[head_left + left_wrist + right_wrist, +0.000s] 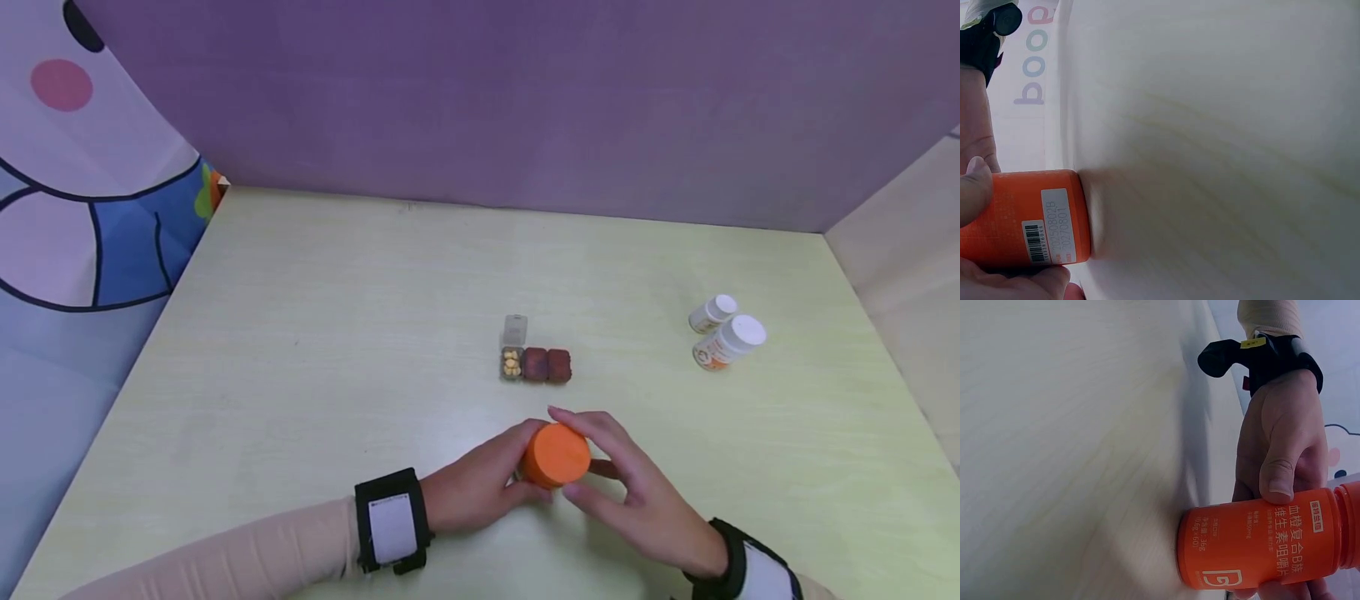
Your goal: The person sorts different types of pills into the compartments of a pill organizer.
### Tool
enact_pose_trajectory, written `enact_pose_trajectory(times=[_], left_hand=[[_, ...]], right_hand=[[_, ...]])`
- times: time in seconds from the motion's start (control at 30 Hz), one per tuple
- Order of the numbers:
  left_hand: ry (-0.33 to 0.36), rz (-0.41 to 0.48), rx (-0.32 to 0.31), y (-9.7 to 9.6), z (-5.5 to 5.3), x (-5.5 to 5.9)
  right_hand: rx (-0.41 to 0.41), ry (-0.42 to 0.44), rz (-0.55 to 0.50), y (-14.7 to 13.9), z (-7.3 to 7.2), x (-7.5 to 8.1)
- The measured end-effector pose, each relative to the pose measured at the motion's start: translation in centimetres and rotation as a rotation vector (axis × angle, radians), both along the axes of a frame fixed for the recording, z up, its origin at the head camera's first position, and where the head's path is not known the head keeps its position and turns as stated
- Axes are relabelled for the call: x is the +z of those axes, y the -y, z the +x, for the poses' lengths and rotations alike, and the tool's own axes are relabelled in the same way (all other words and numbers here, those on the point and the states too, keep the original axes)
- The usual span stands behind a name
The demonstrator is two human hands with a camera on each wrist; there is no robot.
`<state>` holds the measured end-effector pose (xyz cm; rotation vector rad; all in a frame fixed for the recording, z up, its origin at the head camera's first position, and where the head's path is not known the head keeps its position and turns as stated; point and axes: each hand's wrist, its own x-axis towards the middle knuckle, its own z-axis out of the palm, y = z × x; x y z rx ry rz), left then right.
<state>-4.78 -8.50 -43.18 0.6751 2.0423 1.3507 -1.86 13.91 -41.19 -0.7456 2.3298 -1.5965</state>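
Note:
My left hand grips an orange bottle around its side, thumb on the near face. The bottle stands upright over the table, its orange cap at the top in the head view. Printed text covers its front, and a barcode label shows in the left wrist view. My right hand has thumb and index finger at opposite sides of the cap. In the right wrist view, a narrow neck groove shows below the cap. Behind the hands lies a small pill case; its left compartment has a raised clear lid and holds yellowish tablets.
Two white-capped bottles, one small and one larger, stand close together at the right. A purple panel borders the back of the pale table. A cartoon-printed sheet borders the left side.

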Motion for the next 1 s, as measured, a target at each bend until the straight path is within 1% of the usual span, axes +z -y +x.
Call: enact_pose_trajectory(times=[0.17, 0.27, 0.37, 0.57, 0.67, 0.77, 0.93, 1.0], left_hand=[[0.016, 0.0, 0.005, -0.03, 0.03, 0.03], [0.012, 0.0, 0.008, -0.01, 0.08, -0.01], [0.007, 0.005, 0.007, -0.01, 0.1, -0.09], [-0.02, 0.003, 0.003, -0.03, 0.12, -0.22], [-0.027, 0.002, 0.004, 0.0, 0.16, -0.17], [-0.029, 0.008, 0.004, 0.04, 0.2, -0.05], [-0.016, 0.005, 0.007, 0.03, 0.24, 0.1], [-0.008, 0.0, 0.007, 0.02, 0.22, 0.13]], right_hand=[[-0.094, 0.083, 0.014, 0.53, -0.04, -0.14], [-0.126, 0.119, 0.009, 0.76, -0.04, -0.23], [-0.118, 0.108, 0.021, 0.62, 0.0, -0.27], [-0.022, 0.006, -0.006, 0.02, 0.04, -0.27], [-0.01, -0.009, -0.011, 0.03, 0.0, -0.25], [-0.027, 0.009, -0.01, 0.18, -0.04, -0.23], [-0.109, 0.097, 0.001, 0.65, -0.09, -0.35], [-0.128, 0.125, 0.003, 0.75, -0.12, -0.37]])
